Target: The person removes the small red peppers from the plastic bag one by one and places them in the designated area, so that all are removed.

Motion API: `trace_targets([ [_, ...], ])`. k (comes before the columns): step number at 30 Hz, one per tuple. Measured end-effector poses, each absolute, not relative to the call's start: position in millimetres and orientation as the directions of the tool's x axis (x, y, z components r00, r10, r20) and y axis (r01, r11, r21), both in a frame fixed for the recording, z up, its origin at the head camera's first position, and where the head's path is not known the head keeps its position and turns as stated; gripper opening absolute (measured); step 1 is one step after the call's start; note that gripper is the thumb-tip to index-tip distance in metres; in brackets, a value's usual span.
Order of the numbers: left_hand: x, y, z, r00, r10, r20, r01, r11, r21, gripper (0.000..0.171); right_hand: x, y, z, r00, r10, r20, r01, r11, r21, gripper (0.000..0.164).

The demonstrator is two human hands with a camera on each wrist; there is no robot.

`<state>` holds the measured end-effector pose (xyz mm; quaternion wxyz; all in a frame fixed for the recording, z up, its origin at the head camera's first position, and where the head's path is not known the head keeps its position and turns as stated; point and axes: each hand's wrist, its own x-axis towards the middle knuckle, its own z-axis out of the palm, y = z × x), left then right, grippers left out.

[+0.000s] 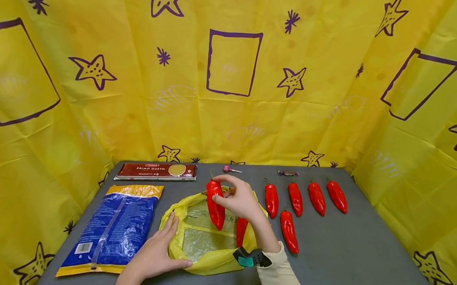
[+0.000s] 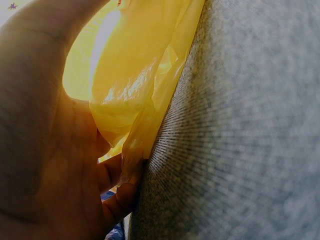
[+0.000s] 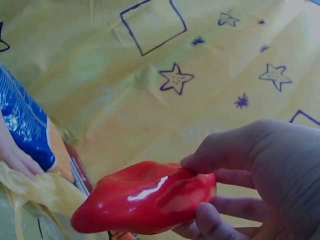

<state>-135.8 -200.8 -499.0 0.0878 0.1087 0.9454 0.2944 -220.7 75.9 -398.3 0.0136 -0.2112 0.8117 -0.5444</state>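
Observation:
A red pepper (image 1: 215,206) hangs tip down over the mouth of a yellow plastic bag (image 1: 210,268). My right hand (image 1: 241,197) pinches it near the stem end between thumb and fingers. In the right wrist view the glossy pepper (image 3: 145,197) points left from the fingertips. My left hand (image 1: 157,250) lies against the bag's left side, thumb spread along the front and fingers at the rim. The left wrist view shows that hand (image 2: 65,150) touching the thin yellow plastic (image 2: 130,75) close to the tabletop. Inside the bag, partly hidden by my right wrist, another red pepper (image 1: 241,231) shows.
Several red peppers (image 1: 317,199) lie on the grey table (image 1: 354,261) right of the bag, one (image 1: 289,231) nearer me. To the left are a blue-and-yellow packet (image 1: 111,227) and a spaghetti pack (image 1: 157,172). A lollipop (image 1: 227,169) and wrapped candy (image 1: 288,173) lie at the back.

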Motion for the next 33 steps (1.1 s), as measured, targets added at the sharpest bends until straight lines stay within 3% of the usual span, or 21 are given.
trace_targets([
  [17,-134.6,-199.7,-498.4,-0.963,0.255,-0.093,0.158,0.805,0.571,0.138,-222.5,94.1,-406.5,-0.908,-0.364,0.206,-0.314,0.269,-0.91,0.047],
  [33,-134.0,-200.8,-498.8,-0.962,0.255,-0.1,0.153,0.803,0.576,0.139,-207.5,133.1,-424.6,-0.897,-0.376,0.233,-0.363,0.326,-0.873,0.05],
])
